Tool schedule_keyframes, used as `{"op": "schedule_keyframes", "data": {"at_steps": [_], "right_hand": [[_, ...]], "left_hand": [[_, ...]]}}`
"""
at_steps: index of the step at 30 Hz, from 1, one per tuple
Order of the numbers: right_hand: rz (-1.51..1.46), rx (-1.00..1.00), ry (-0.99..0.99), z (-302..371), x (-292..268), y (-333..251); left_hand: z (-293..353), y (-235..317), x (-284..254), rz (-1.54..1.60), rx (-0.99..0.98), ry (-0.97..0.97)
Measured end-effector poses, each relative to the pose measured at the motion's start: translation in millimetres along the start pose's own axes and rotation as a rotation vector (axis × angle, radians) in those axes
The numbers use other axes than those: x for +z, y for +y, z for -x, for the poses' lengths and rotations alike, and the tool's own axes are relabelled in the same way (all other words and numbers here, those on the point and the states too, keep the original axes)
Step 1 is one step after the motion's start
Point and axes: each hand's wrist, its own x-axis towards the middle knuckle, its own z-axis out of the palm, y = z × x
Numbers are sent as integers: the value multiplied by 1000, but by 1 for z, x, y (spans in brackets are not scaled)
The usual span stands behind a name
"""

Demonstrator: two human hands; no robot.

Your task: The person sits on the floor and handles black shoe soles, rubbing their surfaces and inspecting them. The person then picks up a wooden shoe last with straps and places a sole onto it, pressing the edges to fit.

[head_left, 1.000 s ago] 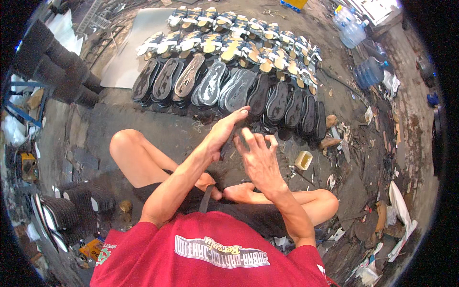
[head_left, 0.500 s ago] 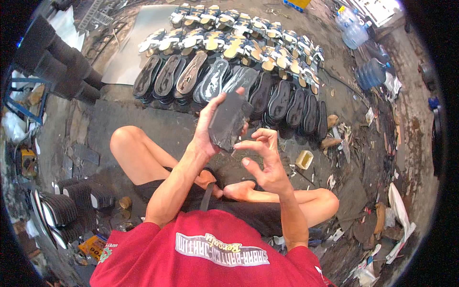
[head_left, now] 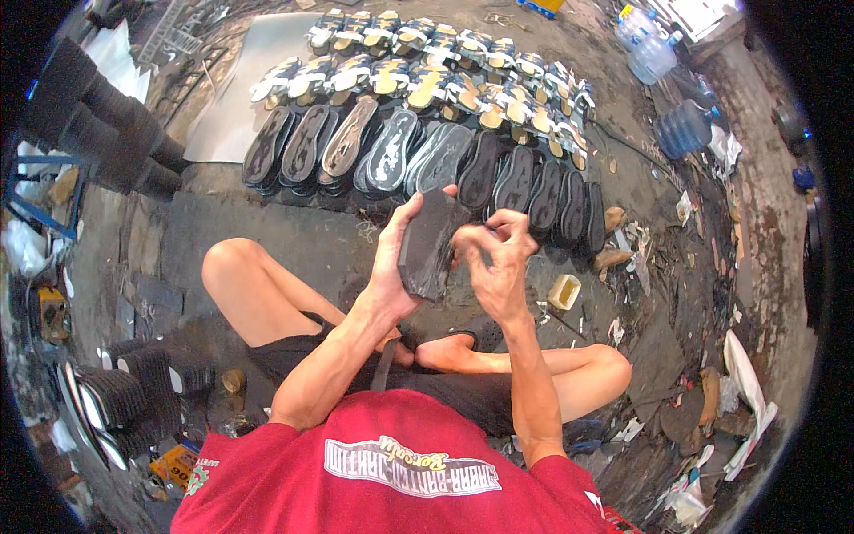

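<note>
A: What is the left hand [head_left: 396,267] doing?
B: Its fingers are wrapped around a dark sole piece [head_left: 429,242], held up at the middle of the frame.
A: And the right hand [head_left: 498,267]?
B: Fingers curled, pinching at the piece's right edge.
A: What lies beyond?
B: A row of black soles [head_left: 427,165] across the upper middle, patterned sandals [head_left: 445,71] above them, water bottles [head_left: 667,89] at upper right

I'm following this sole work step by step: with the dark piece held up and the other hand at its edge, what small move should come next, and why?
Probably pinch and pull at the upper right edge. The left hand grips the dark sole piece upright from behind, and the right hand has its fingertips curled against that edge, so the piece is steadied for it.
</note>
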Motion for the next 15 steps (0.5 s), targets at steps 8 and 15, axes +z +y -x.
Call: {"op": "schedule_keyframes", "data": {"at_steps": [8,15], "right_hand": [[93,-195,-197,28,-6,-32],[76,-226,-268,44,-20,-56]], "left_hand": [[1,19,10,56,111,54],[1,26,4,162,175,-92]]}}
